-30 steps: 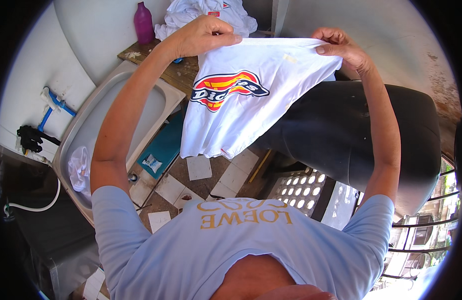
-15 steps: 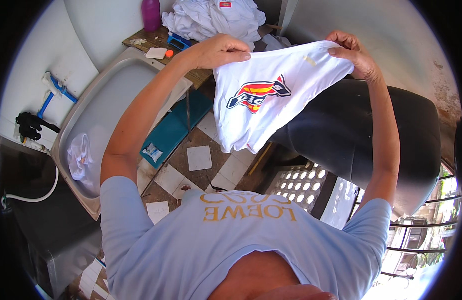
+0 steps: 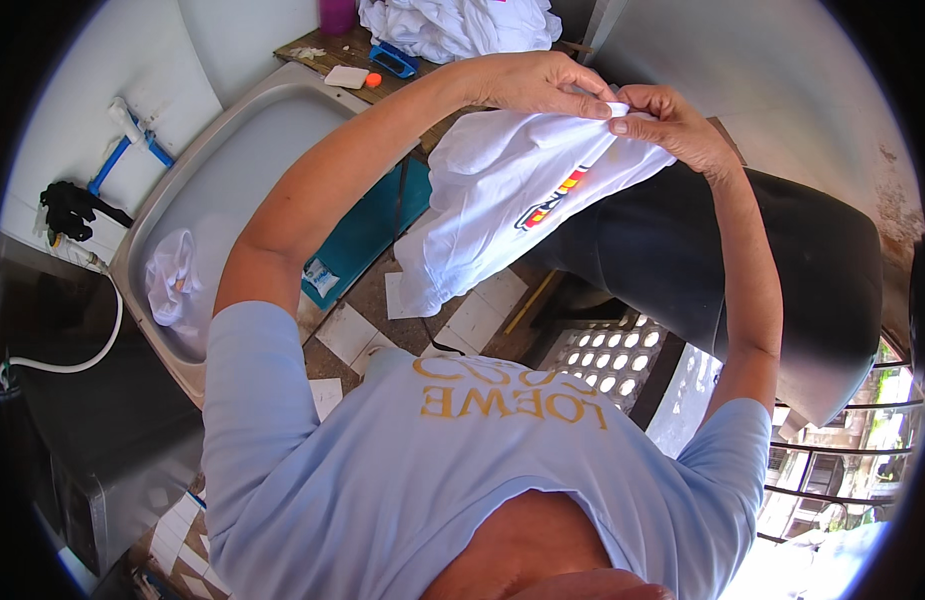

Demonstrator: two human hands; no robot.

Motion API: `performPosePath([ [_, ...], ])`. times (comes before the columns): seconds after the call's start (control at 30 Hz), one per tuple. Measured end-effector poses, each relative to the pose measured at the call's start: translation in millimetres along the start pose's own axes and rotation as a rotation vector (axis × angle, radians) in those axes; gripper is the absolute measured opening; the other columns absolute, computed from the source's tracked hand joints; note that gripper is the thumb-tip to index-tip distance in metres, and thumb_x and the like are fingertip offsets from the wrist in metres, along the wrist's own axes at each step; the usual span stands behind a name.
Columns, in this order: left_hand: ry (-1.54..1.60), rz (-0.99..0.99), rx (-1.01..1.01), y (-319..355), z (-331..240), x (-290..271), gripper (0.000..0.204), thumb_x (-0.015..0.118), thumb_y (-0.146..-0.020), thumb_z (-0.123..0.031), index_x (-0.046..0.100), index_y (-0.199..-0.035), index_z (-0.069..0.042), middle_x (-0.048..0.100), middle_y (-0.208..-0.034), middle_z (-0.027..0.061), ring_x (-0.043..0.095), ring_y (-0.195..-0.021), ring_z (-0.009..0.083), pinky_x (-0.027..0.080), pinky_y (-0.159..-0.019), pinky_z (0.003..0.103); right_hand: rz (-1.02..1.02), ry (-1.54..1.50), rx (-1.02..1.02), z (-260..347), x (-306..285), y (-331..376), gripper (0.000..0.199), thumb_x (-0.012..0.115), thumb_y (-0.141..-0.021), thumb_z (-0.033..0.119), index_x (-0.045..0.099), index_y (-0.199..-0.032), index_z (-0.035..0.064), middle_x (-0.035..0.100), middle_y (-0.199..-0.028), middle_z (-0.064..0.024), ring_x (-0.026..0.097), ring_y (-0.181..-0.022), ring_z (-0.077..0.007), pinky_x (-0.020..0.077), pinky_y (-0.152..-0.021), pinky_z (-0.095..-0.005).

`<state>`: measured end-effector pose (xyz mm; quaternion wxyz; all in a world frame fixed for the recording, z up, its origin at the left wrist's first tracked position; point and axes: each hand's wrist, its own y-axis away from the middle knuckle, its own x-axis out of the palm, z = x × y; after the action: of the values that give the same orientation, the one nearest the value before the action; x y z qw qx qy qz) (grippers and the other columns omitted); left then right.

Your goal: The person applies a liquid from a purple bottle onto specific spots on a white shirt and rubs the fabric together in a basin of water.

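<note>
A: Far left, what materials show?

B: A dull grey metal sink [image 3: 197, 170] with rounded corners, holding a crumpled white cloth [image 3: 172, 280] near its lower end. A blue pipe fitting [image 3: 132, 150] sits on the white wall above it. Beside the sink lies a teal mat [image 3: 367, 235] on a floor of pale square tiles.

A: And the middle?

B: The left hand [image 3: 532, 85], fingers pressed together, pinching a gathered fold of a white T-shirt [image 3: 502, 200]. The fabric is soft and thin, bunched at the top and hanging in loose folds below the hand, with a red, yellow and dark printed emblem partly hidden in a crease.

A: The right side?

B: The right hand [image 3: 672, 125] meets the left, fingertips pinching the same gathered edge, so both hands touch at the shirt's top. The shirt hangs beneath and between them, in front of a large black rounded drum [image 3: 762, 270] with a smooth matte surface.

A: Behind?

B: A wooden shelf [image 3: 342, 50] carries a heap of white garments [image 3: 452, 25].
</note>
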<state>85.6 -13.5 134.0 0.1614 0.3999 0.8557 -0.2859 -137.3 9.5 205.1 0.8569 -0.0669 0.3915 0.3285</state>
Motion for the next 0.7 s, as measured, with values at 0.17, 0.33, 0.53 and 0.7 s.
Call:
performPosePath([
  [0.17,-0.042,-0.142,-0.109,35.8,32.7,-13.0,0.047,0.052,-0.092,-0.05,0.065,-0.116,-0.012,0.063,-0.114,0.0095,0.056,-0.112,0.02,0.044,-0.095,0.031,-0.102,0.101,0.045,15.0,-23.7,18.6,0.024,0.073,-0.081,0.029,0.067,-0.088,0.0062,0.063,-0.073,0.0007,0.058,-0.068,-0.0069,0.0447,-0.065,-0.0224],
  [0.33,-0.07,-0.287,-0.134,61.1,57.3,-42.5,0.036,0.058,-0.089,-0.04,0.07,-0.099,-0.007,0.067,-0.101,0.0067,0.06,-0.101,0.0175,0.042,-0.092,0.027,-0.209,0.067,0.118,8.1,-34.8,39.4,0.026,0.071,-0.083,0.031,0.061,-0.079,0.0078,0.052,-0.067,0.0061,0.046,-0.064,-0.0039,0.0366,-0.06,-0.0222],
  [0.53,0.028,-0.119,0.051,44.6,45.6,-74.0,0.02,0.062,-0.086,-0.023,0.066,-0.085,-0.003,0.065,-0.079,0.0014,0.058,-0.075,0.0126,0.045,-0.072,0.026,-0.181,0.034,0.224,-2.3,-31.6,44.6,0.025,0.074,-0.08,0.03,0.066,-0.086,0.0066,0.063,-0.073,0.0022,0.055,-0.066,-0.0062,0.0435,-0.064,-0.0227],
  [0.7,0.081,-0.107,0.039,29.9,24.3,-79.2,0.02,0.061,-0.088,-0.021,0.066,-0.079,-0.003,0.056,-0.067,-0.0051,0.049,-0.064,0.0053,0.039,-0.058,0.023,-0.233,0.032,0.203,-3.1,-25.1,54.4,0.024,0.073,-0.08,0.028,0.067,-0.088,0.0069,0.063,-0.074,0.002,0.056,-0.067,-0.0068,0.0441,-0.066,-0.0232],
])
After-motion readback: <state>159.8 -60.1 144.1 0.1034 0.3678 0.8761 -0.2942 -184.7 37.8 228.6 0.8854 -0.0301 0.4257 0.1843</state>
